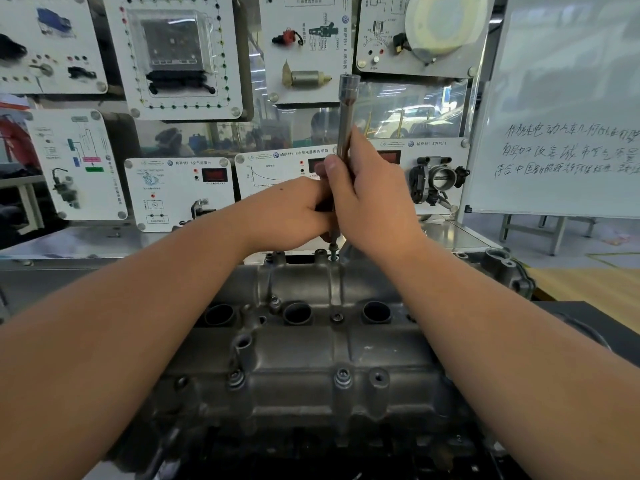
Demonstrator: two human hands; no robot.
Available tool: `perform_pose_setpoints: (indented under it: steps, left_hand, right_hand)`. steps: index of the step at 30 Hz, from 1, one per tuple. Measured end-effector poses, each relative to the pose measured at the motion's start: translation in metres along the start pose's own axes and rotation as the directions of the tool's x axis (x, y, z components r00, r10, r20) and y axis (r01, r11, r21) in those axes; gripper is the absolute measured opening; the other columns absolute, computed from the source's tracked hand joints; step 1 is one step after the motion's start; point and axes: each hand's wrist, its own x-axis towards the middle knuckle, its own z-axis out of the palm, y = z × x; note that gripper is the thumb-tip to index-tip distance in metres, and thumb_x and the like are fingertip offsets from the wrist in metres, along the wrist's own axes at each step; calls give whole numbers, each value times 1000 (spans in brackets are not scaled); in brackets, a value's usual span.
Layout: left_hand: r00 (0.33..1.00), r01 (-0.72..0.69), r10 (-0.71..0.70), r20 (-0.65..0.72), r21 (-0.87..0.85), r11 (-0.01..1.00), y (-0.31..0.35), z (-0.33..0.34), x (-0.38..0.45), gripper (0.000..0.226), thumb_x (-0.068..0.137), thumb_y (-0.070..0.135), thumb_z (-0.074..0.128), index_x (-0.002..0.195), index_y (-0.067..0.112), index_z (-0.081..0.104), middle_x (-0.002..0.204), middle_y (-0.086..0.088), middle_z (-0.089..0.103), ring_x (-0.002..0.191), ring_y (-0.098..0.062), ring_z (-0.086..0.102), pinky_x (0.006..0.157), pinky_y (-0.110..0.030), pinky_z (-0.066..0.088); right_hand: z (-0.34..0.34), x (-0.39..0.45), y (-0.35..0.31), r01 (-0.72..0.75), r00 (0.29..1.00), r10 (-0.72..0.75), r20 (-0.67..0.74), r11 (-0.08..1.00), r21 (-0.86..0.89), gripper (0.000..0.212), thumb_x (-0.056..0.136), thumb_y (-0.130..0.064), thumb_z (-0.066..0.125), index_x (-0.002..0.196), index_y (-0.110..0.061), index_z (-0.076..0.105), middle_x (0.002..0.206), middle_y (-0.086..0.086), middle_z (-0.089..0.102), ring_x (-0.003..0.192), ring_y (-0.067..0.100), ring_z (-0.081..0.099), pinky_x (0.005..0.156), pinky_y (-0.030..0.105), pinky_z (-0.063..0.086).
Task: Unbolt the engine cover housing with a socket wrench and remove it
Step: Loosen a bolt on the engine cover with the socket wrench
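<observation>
Both hands, left hand (294, 213) and right hand (367, 199), grip the upright socket wrench (344, 123) at the engine cover housing's (311, 368) far edge

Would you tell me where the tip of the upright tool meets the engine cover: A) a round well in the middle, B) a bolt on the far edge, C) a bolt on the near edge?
B: both hands hold the socket wrench upright, its tip on a bolt at the engine cover's far edge.

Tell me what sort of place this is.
Most likely an automotive training workshop or classroom. An engine cover housing sits on a bench for hands-on work, white teaching panels with mounted car parts and wiring diagrams line the back, and a whiteboard with handwritten notes stands at right.
</observation>
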Motion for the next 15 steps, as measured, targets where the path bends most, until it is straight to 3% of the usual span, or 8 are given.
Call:
perform_pose_setpoints:
  steps: [3, 5, 8, 11, 13, 15]
  left_hand:
    - [1000, -3, 3, 0, -12, 1000, 2, -1, -1, 30, 94, 7, 57, 76, 32, 60, 64, 30, 66, 58, 12, 62, 50, -2, 40]
    - [1000, -1, 1, -11, 5, 1000, 3, -1, -1, 32, 93, 8, 58, 76, 35, 61, 66, 29, 68, 59, 10, 64, 49, -3, 40]
    - [999, -11, 14, -45, 58, 998, 3, 2, 0, 34, 93, 13, 62, 69, 36, 58, 60, 28, 65, 53, 8, 62, 48, -5, 39]
    - [999, -3, 8, -51, 91, 996, 1, 5, 1, 22, 93, 20, 60, 74, 29, 63, 66, 14, 71, 61, 1, 66, 58, -17, 46]
    - [1000, 2, -1, -18, 73, 997, 1, 4, 0, 18, 95, 21, 57, 80, 27, 66, 73, 11, 73, 70, -1, 67, 65, -22, 50]
    - [1000, -12, 12, 9, 25, 1000, 3, 2, -3, 27, 97, 14, 55, 76, 30, 62, 67, 25, 69, 65, 8, 63, 57, -8, 44]
  right_hand:
    - [2, -2, -2, -4, 999, 4, 42, 1000, -1, 52, 107, -28, 42, 155, -16, 28, 91, 6, 73, 81, 21, 67, 70, 36, 53]
    - [2, -2, -3, 7, 1000, -8, 27, 1000, 11, 58, 105, -30, 47, 157, -19, 26, 92, 4, 73, 82, 20, 67, 72, 35, 53]
    - [0, -2, -3, 73, 996, -73, -58, 997, 5, 36, 100, -26, 59, 131, -7, 54, 94, 3, 70, 86, 20, 64, 80, 38, 52]
    - [0, -2, -1, 109, 989, -112, -94, 993, -43, 25, 100, -19, 57, 116, 0, 58, 82, -1, 62, 76, 17, 54, 69, 30, 42]
    - [0, -2, -2, 75, 996, -77, -48, 997, -37, 33, 103, -20, 52, 131, -1, 53, 85, -4, 66, 77, 16, 62, 71, 32, 48]
    - [-1, -2, -2, 33, 999, -33, -3, 999, 13, 46, 105, -20, 46, 150, -12, 38, 94, 4, 73, 87, 20, 70, 79, 39, 55]
